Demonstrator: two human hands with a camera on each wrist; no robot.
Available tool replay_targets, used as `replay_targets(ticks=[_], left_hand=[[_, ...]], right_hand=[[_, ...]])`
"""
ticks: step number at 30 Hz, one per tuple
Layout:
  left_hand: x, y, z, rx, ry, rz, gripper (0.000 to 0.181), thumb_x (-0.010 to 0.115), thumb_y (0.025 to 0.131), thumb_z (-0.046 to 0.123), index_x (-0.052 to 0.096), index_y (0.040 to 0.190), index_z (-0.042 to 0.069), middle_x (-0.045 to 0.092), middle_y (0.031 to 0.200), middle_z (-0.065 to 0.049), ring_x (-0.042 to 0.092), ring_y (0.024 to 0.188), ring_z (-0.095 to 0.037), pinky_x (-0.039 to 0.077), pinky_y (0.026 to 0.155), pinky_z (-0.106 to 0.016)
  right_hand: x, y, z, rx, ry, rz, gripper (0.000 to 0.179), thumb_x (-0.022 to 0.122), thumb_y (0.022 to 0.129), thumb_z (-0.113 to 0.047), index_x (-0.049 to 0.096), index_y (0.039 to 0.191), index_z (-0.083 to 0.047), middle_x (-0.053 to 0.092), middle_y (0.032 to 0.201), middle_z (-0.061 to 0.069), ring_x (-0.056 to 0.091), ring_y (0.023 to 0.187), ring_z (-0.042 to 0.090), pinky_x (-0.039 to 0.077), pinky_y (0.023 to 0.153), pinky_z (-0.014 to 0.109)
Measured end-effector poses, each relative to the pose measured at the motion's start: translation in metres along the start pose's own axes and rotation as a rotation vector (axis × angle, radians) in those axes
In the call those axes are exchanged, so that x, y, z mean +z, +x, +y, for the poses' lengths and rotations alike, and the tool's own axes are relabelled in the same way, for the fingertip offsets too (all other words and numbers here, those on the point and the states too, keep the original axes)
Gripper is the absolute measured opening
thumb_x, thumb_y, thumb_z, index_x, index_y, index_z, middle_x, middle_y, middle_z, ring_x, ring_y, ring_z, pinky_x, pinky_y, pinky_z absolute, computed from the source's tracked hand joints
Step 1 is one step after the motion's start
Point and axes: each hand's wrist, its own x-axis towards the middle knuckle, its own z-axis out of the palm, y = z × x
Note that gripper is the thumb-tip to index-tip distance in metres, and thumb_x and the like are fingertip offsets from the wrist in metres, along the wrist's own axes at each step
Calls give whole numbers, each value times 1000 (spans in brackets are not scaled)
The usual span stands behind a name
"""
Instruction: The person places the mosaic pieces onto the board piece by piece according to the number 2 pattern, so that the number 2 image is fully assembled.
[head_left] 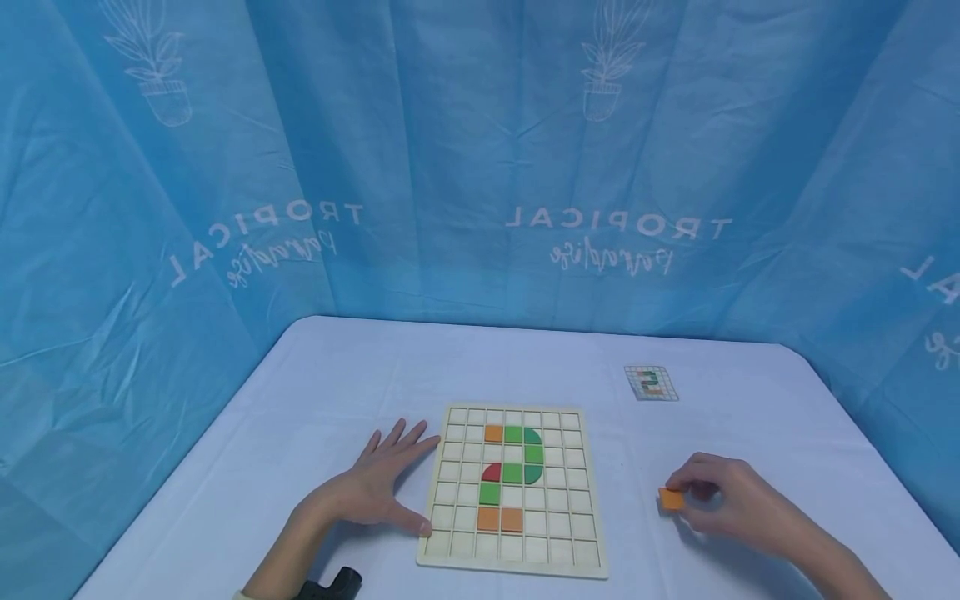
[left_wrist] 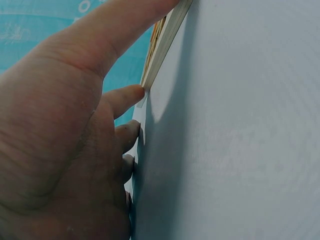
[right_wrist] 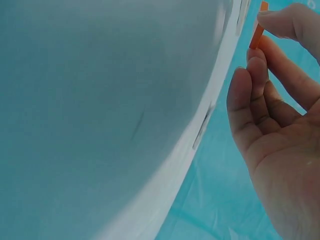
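Observation:
A pale wooden grid board [head_left: 558,546] lies on the table, with orange, green and red tiles set in its cells in a shape like a 2. My left hand [head_left: 372,483] is spread at the board's left side, its thumb and index fingertip touching the edge. In the left wrist view that hand [left_wrist: 65,115] shows straight fingers against the board's side [left_wrist: 167,42]. To the right of the board, my right hand [head_left: 731,500] pinches an orange square tile [head_left: 671,499] between thumb and fingers. The right wrist view shows the tile [right_wrist: 258,30] edge-on, held above the table.
A small pattern card [head_left: 652,383] showing a coloured 2 on a grid lies beyond the board, to the right. White cloth covers the table [head_left: 390,358]. A blue printed curtain [head_left: 465,150] hangs behind it. A black object [head_left: 333,583] shows by the left wrist.

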Motion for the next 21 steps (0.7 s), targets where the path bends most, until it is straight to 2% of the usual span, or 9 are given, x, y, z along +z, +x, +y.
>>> replay_targets(ticks=[4,10,21], left_hand=[[0,0,0,4,1,-2,120,73,51,80,31,152,27,14,159,-2,-4,145,-29,-4,113,-55],[-1,1,0,2,7,1,121,72,51,80,32,152,28,14,159,-1,-4,145,-29,-4,113,-55],[1,1,-2,-1,5,-4,120,72,51,80,31,152,29,13,160,-1,-4,145,-28,-4,113,-55]], right_hand=[[2,4,-5,-42,15,16,28,81,72,-18,71,97,-28,61,88,-17,54,74,5,49,63,23],[5,9,-14,-55,44,3,28,80,73,-17,71,97,-29,61,87,-16,54,73,7,49,62,23],[14,19,-27,-159,90,-7,29,79,74,-12,72,97,-27,62,88,-16,55,72,8,50,62,24]])
